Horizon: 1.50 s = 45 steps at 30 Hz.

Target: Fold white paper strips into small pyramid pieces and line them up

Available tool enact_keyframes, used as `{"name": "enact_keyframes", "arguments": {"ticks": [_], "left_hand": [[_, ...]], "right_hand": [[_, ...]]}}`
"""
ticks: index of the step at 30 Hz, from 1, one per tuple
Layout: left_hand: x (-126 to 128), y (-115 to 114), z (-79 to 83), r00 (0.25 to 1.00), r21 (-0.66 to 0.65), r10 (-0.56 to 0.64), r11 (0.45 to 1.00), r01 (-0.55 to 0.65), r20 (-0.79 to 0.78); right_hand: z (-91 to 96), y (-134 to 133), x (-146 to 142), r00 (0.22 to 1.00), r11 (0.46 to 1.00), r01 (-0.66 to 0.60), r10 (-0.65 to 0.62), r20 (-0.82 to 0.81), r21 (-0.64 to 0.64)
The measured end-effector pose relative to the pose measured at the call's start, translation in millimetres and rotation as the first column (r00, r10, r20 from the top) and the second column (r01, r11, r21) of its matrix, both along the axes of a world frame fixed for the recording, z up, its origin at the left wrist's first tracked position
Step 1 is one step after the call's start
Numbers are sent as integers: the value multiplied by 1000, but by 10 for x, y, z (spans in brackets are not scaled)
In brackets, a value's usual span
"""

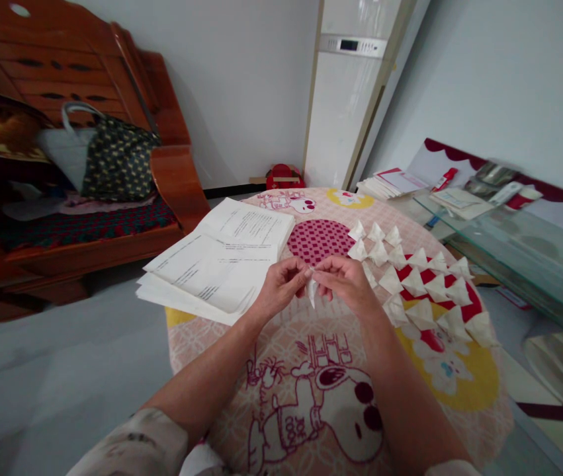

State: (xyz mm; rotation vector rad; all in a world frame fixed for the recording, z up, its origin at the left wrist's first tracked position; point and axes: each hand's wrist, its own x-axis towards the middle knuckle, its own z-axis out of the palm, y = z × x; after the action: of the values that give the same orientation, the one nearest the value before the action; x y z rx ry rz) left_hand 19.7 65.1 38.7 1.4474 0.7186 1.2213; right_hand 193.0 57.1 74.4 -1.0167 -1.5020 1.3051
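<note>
Above the worktop (311, 370), the left hand (281, 284) and right hand (345, 281) each pinch one side of a small paper (311, 292), probably to steady it. Folded triangles (420, 284) lie in rows to the right and sheets (216, 264) to the left, all within reach.

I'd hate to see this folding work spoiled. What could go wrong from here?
1. The right hand, pinching the paper piece with the left hand, has its forearm close to the folded triangles; a sideways sweep might scatter them.
2. The outermost triangles lie near the table rim and could slip off.
3. The stack of sheets seems to overhang the rim by the left hand; a nudge might tip it.
</note>
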Motion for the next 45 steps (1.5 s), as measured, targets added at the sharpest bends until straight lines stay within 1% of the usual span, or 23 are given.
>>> {"name": "enact_keyframes", "arguments": {"ticks": [3,5,7,8,9,10,11,13,14,16,17,20,24,28,32,37,39,42,45], "left_hand": [[2,-12,17,999,15,48,999,-47,-16],[-11,3,32,989,20,149,989,-149,0],[-36,40,41,956,16,294,956,-294,26],[-49,65,41,937,0,348,938,-348,39],[-60,92,36,924,-30,378,926,-377,55],[-69,117,28,924,-79,376,926,-370,73],[-74,140,14,933,-144,348,932,-333,95],[-75,173,-23,960,-287,240,939,-192,143],[-73,184,-44,969,-344,184,931,-118,165],[-71,195,-83,979,-410,85,912,-1,186],[-72,197,-98,981,-424,52,905,34,189],[-82,199,-122,982,-435,12,898,73,189],[-87,187,-113,978,-427,-9,899,100,210],[-77,155,-84,977,-433,-22,894,113,210],[-62,125,-52,981,-434,-51,892,129,187],[-42,112,-39,981,-439,-29,891,112,192],[-38,112,-41,977,-420,-67,895,148,200],[-37,114,-50,970,-371,-163,902,222,182],[-30,110,-64,971,-335,-176,916,222,161]], "right_hand": [[-13,4,13,999,999,16,-17,34,34],[-23,9,27,999,996,38,-40,31,86],[-21,11,39,997,983,48,-58,50,179],[-14,8,41,996,972,38,-56,72,231],[-4,3,41,994,960,15,-44,100,278],[9,-4,37,991,949,-20,-22,129,314],[22,-14,31,988,940,-61,8,156,336],[42,-33,15,977,926,-147,80,199,348],[47,-41,7,970,920,-183,112,216,345],[45,-49,-4,956,914,-235,156,247,330],[40,-49,-5,950,914,-250,168,263,320],[11,-34,3,938,919,-259,165,305,298],[-49,9,18,933,925,-229,120,340,304],[-127,60,33,929,931,-182,57,365,316],[-183,89,56,928,955,-114,4,372,275],[-183,90,59,929,967,-17,-79,363,254],[-171,89,52,927,965,17,-113,358,261],[-152,87,41,923,960,47,-147,356,275],[-136,82,28,916,953,63,-173,362,296]]}}
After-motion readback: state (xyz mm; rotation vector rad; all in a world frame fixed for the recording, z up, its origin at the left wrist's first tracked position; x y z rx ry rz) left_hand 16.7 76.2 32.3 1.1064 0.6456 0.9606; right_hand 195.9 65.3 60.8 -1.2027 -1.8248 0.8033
